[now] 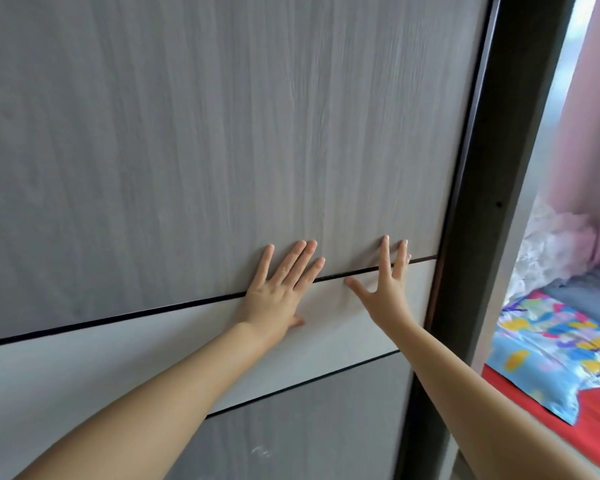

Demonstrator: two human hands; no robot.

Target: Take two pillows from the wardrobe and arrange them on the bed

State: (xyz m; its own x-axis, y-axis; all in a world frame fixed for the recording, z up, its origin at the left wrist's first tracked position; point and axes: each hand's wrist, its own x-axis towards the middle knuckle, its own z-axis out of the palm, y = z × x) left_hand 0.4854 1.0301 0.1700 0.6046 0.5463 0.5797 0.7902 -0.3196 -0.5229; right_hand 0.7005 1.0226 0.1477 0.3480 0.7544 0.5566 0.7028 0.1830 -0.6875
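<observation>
A grey wood-grain wardrobe door (205,140) with a paler band across it fills most of the view. My left hand (278,292) lies flat on the door, fingers spread, across the seam between the grey panel and the pale band. My right hand (387,285) presses flat beside it, nearer the door's right edge, fingers apart. Neither hand holds anything. The dark wardrobe frame (492,202) runs down the right of the door. At the far right the bed (596,420) shows a red sheet, with a blue patterned pillow (555,351) lying on it. The wardrobe's inside is hidden.
A pink curtain (589,140) hangs behind the bed. White lacy fabric (548,251) bunches beside it. A grey cover (589,299) lies at the far end of the bed.
</observation>
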